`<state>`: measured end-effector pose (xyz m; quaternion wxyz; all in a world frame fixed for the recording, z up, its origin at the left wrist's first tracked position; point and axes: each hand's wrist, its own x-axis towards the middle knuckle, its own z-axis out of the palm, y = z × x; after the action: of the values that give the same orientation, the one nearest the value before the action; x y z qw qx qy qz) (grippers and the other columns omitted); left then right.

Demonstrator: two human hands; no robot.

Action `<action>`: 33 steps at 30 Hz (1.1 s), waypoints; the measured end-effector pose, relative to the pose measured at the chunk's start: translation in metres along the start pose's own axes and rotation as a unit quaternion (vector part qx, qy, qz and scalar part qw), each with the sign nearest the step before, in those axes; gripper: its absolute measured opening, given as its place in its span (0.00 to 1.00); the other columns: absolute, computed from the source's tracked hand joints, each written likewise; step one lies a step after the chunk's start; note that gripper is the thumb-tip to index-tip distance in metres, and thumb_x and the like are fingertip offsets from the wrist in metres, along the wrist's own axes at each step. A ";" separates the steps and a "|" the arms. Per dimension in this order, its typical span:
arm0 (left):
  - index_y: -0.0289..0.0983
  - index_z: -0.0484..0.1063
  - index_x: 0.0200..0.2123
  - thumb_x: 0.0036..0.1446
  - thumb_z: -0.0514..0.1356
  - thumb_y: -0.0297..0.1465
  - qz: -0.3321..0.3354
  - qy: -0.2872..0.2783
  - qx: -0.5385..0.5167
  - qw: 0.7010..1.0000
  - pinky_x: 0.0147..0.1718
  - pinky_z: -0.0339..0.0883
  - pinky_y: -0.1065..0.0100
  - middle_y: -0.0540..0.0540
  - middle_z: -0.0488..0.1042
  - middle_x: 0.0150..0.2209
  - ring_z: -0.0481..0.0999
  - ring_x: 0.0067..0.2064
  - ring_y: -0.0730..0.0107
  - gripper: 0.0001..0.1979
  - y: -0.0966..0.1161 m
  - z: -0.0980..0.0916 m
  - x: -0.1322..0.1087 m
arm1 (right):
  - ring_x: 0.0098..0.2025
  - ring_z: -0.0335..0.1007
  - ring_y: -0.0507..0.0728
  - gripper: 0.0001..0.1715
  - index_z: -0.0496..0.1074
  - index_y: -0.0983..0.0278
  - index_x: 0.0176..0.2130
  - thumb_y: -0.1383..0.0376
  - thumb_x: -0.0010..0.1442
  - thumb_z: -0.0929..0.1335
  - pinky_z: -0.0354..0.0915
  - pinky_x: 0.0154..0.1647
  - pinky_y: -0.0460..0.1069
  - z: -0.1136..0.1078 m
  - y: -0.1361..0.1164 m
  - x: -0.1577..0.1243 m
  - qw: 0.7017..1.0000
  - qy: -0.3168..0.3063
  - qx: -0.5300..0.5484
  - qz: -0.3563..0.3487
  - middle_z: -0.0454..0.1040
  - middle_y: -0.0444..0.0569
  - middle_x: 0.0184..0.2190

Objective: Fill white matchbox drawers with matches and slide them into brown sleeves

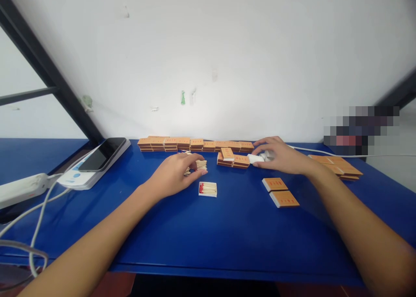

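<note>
My left hand (182,170) curls over a heap of loose matchsticks (202,165), its thumb and index finger closed round some of them. Just in front of that hand lies a white matchbox tray (208,189), filled with red-tipped matches. At the right, my right hand (276,155) has its fingers and thumb round a small white object (255,158); a greyish, shiny part shows under the palm, and its kind is unclear. To the left of this object stands a small stack of orange matchboxes (241,161), with one matchbox (227,153) askew on top.
A long row of stacked matchboxes (170,144) runs along the wall. Two matchboxes (284,198) lie near my right forearm, and flat orange sleeves (347,167) are piled farther right. At left are a phone (103,154) on a white device (81,182), a power strip (22,190) and cables.
</note>
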<state>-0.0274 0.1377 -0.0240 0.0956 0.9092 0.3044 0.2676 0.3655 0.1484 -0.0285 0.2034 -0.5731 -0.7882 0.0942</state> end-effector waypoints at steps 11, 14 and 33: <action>0.37 0.76 0.55 0.77 0.59 0.44 0.010 -0.004 0.018 1.000 0.43 0.74 0.62 0.45 0.81 0.43 0.82 0.45 0.59 0.18 -0.003 0.002 -0.002 | 0.67 0.60 0.80 0.24 0.80 0.55 0.44 0.46 0.52 0.77 0.61 0.66 0.70 -0.041 0.019 -0.016 0.991 0.051 -0.030 0.117 0.79 0.60 0.51; 0.37 0.76 0.55 0.77 0.58 0.45 0.011 -0.002 0.015 1.000 0.43 0.74 0.63 0.45 0.81 0.43 0.82 0.44 0.60 0.18 -0.003 0.002 -0.002 | 0.67 0.61 0.80 0.32 0.80 0.56 0.51 0.44 0.52 0.77 0.62 0.66 0.70 -0.038 0.019 -0.014 0.993 0.028 -0.032 0.112 0.79 0.60 0.54; 0.35 0.78 0.53 0.65 0.72 0.43 0.026 -0.062 0.054 0.996 0.44 0.73 0.59 0.45 0.79 0.45 0.79 0.46 0.56 0.21 0.006 0.002 -0.003 | 0.23 0.75 0.61 0.28 0.72 0.57 0.34 0.38 0.51 0.75 0.64 0.23 0.56 -0.022 -0.056 -0.035 0.938 -0.240 -0.060 0.244 0.81 0.51 0.34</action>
<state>-0.0255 0.1310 -0.0252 0.0583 0.9356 0.2880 0.1959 0.3354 0.0956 0.0052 -0.0558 -0.7196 -0.6534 0.2284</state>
